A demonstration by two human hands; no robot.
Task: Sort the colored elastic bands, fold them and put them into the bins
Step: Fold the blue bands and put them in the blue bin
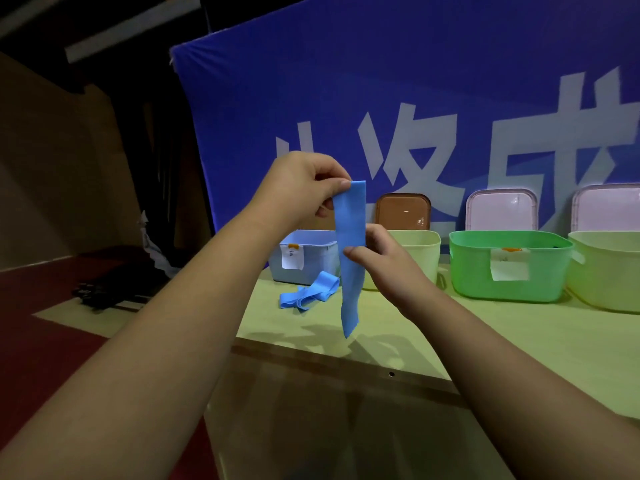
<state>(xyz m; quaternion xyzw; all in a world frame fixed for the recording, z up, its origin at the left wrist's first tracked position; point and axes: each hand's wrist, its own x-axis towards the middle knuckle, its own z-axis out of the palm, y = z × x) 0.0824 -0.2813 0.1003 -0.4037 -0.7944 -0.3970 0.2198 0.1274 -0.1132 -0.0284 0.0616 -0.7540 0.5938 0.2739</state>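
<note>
A person's left hand (304, 188), raised in front of a blue banner (381, 81) with large white characters, pinches the top end of a blue elastic band (350, 258) between thumb and fingers. The strip hangs straight down over a pale green table (485, 334). Below and just left of it, a second blue band (308, 294) lies crumpled on the tabletop, just in front of a pale blue bin (311, 258) that carries a white paper label whose writing is too small to read. The right hand (384, 261) grips the hanging band about midway down, thumb across its front and fingers curled behind. The band's lower end dangles free and appears to hang just clear of the table, though the angle leaves that uncertain. Further right, a row of bins lines the back of the table: a pale yellow bin (420, 251), partly hidden by the right hand, with a brown lid (403, 211) propped behind it; a green bin (509, 268) with its own white label and a pink lid (500, 209) behind it; and a yellow-green bin (606, 271) cut off by the frame edge.
</note>
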